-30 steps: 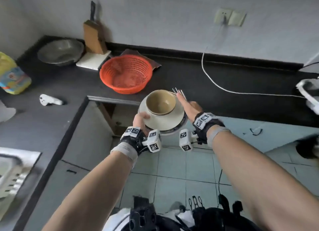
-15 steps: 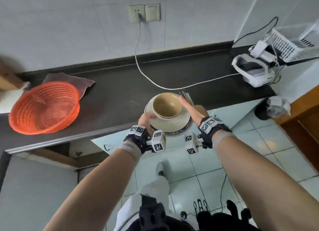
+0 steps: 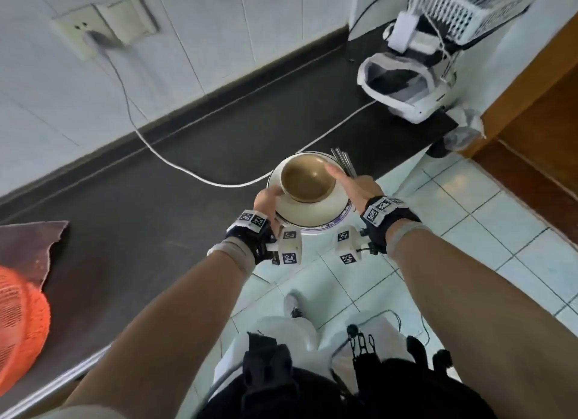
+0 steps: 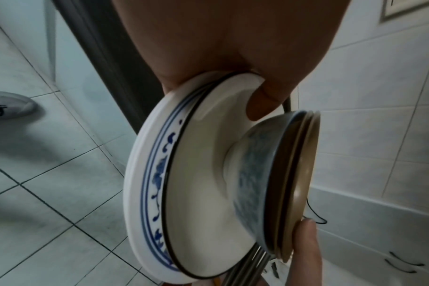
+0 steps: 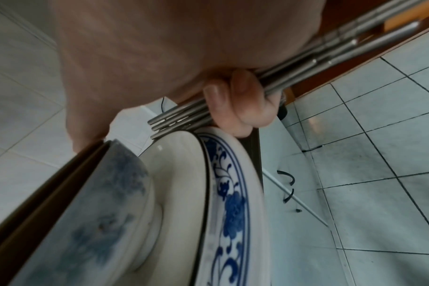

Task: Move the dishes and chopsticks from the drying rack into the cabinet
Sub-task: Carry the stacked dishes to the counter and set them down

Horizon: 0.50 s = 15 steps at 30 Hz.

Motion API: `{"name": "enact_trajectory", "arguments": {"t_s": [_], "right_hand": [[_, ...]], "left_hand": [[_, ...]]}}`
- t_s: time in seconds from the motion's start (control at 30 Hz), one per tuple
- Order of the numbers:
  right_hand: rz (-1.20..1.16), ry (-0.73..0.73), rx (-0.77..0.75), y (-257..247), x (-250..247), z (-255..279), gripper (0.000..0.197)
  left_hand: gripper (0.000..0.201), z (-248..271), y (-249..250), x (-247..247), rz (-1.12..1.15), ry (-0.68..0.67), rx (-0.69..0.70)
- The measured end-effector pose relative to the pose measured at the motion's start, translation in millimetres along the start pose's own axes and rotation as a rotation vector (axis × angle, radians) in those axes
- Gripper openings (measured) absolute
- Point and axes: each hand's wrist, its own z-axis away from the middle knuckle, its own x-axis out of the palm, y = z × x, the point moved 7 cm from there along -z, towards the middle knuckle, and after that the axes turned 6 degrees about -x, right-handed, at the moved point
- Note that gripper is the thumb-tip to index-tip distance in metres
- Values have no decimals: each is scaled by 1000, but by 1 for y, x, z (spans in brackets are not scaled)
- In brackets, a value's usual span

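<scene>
I carry a stack of dishes in front of me, over the counter's edge. A blue-patterned bowl (image 3: 308, 179) with a tan inside sits on a cream plate, which lies on a blue-rimmed white plate (image 3: 316, 223). My left hand (image 3: 266, 201) grips the plates' left rim, its thumb (image 4: 263, 102) on top of the cream plate (image 4: 198, 183). My right hand (image 3: 352, 185) supports the right side, its thumb against the bowl's rim. Its fingers (image 5: 238, 102) curl round a bundle of metal chopsticks (image 5: 306, 62) beside the blue-rimmed plate (image 5: 229, 195). The chopstick ends (image 3: 344, 163) stick out past the plates.
A dark counter (image 3: 140, 206) runs along the tiled wall, with a white cable (image 3: 175, 165), a cloth (image 3: 28, 246) and an orange basket (image 3: 18, 324) at far left. A white headset (image 3: 406, 80) and wire basket (image 3: 463, 9) stand at the back right. Wooden door frame (image 3: 538, 121) on the right.
The view has swung right along the counter and the stack has travelled with it. The orange basket has slid to the far left edge. Both hands hold as before.
</scene>
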Motion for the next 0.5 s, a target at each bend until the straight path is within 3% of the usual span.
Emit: {"name": "enact_trajectory", "arguments": {"t_s": [0.17, 0.27, 0.33, 0.4, 0.43, 0.5], "right_hand": [[46, -20, 29, 4, -10, -54, 116], [68, -46, 22, 2, -6, -90, 109], [79, -79, 24, 1, -2, -112, 104], [112, -121, 18, 3, -2, -134, 88], [126, -144, 14, 4, -2, -144, 82], [156, -201, 14, 5, -2, -164, 92]], "left_hand": [[32, -42, 20, 35, 13, -131, 2], [66, -68, 23, 48, -75, -197, -20], [95, -92, 18, 51, -157, -146, -52], [115, -112, 11, 50, -149, -61, -95], [118, -116, 10, 52, -133, -27, -106], [109, -116, 11, 59, -89, 30, -126]]}}
